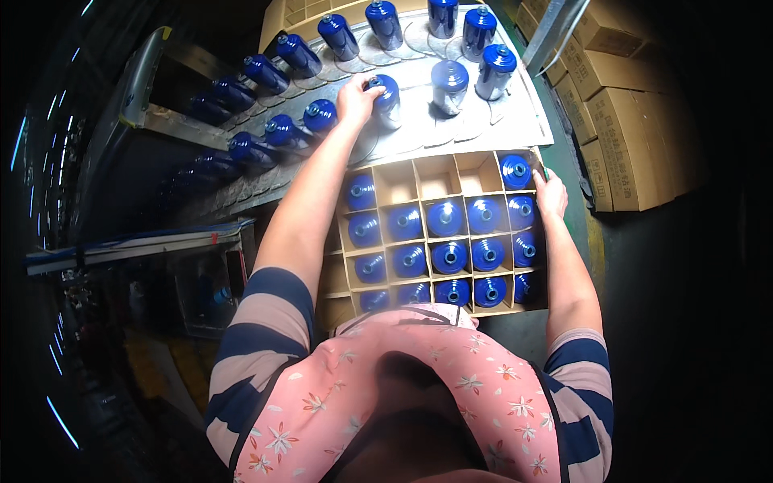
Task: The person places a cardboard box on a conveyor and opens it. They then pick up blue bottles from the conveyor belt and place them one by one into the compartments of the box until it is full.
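The left hand (357, 98) was closed on the top of a blue bottle (387, 101), thumb and fingers at its neck, and the bottle stood on the table (519, 122) just beyond the box (437, 175). The right hand (551, 196) touched the box's right rim (how tightly it gripped, I could not tell). Handling the bottle well seemed to call for a firm hold at the neck, a straight lift and an upright body kept off its neighbours, since the glossy sides looked easy to scuff; light pressure from the right hand would have steadied the box. Inside, upright bottles filled the near cells, and three in the far row showed bare card. The table was pale and brightly lit, with overlapping curved plates (415, 138) under more standing bottles (449, 87), which trailed leftward into shadow past a metal frame (187, 127). Cartons (636, 145) were stacked at right beside a green floor (593, 179); the outer room was dark.
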`<action>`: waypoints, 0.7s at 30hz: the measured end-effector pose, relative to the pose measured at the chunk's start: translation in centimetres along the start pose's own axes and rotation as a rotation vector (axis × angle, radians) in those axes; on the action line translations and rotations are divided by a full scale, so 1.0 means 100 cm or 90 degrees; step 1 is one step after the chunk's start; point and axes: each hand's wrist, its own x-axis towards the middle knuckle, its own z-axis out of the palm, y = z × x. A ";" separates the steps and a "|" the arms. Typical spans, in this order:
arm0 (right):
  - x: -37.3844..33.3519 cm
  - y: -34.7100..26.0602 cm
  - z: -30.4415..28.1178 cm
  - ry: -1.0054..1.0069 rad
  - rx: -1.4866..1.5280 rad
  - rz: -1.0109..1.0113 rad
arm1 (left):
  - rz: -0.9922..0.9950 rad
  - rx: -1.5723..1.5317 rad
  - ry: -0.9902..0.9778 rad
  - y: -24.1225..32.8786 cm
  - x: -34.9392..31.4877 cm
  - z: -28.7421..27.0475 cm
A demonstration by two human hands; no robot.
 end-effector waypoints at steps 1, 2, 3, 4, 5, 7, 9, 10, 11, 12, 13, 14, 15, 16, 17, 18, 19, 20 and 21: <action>-0.001 0.002 -0.002 0.012 0.003 -0.010 | -0.008 0.039 -0.015 0.004 -0.003 0.002; 0.000 0.005 -0.005 0.015 -0.002 -0.005 | -0.030 0.035 -0.001 0.011 -0.006 0.010; 0.000 0.007 -0.007 0.016 -0.017 -0.002 | -0.020 0.009 0.003 0.018 -0.008 0.016; 0.000 0.010 -0.009 0.041 -0.021 -0.022 | -0.073 0.020 -0.008 0.025 -0.012 0.022; 0.000 0.012 -0.010 0.026 -0.035 0.001 | -0.031 0.036 -0.009 0.032 -0.016 0.027; -0.001 0.015 -0.010 0.023 -0.053 0.026 | 0.016 0.026 0.006 0.040 -0.029 0.029; -0.002 0.019 -0.010 0.032 -0.035 0.004 | 0.046 -0.074 0.043 0.040 -0.047 0.021; -0.004 0.022 -0.010 0.027 -0.024 0.006 | 0.010 -0.073 0.018 0.035 -0.057 0.013; -0.004 0.023 -0.010 0.016 -0.022 0.018 | 0.008 -0.124 0.044 0.031 -0.064 0.004; -0.004 0.025 -0.010 0.027 -0.029 0.007 | -0.015 -0.165 0.071 0.026 -0.069 -0.003; -0.003 0.026 -0.010 0.026 -0.039 0.005 | 0.010 -0.124 0.122 0.022 -0.070 -0.009; -0.002 0.027 -0.010 0.039 -0.043 -0.011 | 0.020 -0.176 0.159 0.018 -0.067 -0.015; 0.000 0.026 -0.007 0.051 -0.058 0.000 | 0.036 -0.090 0.156 0.013 -0.064 -0.018; 0.002 0.027 -0.006 0.041 -0.060 0.009 | 0.076 -0.011 0.175 0.010 -0.058 -0.020; 0.004 0.025 -0.003 0.037 -0.058 0.010 | 0.102 0.007 0.139 0.008 -0.051 -0.020; 0.006 0.025 -0.001 0.035 -0.070 0.039 | 0.085 0.057 0.056 0.006 -0.044 -0.019; 0.009 0.022 0.003 0.039 -0.061 0.003 | 0.061 0.058 0.034 0.004 -0.039 -0.018; 0.010 0.022 0.004 0.043 -0.056 -0.009 | 0.016 0.067 -0.017 0.005 -0.034 -0.015; 0.011 0.022 0.004 0.041 -0.051 -0.015 | 0.002 0.098 -0.012 0.006 -0.030 -0.011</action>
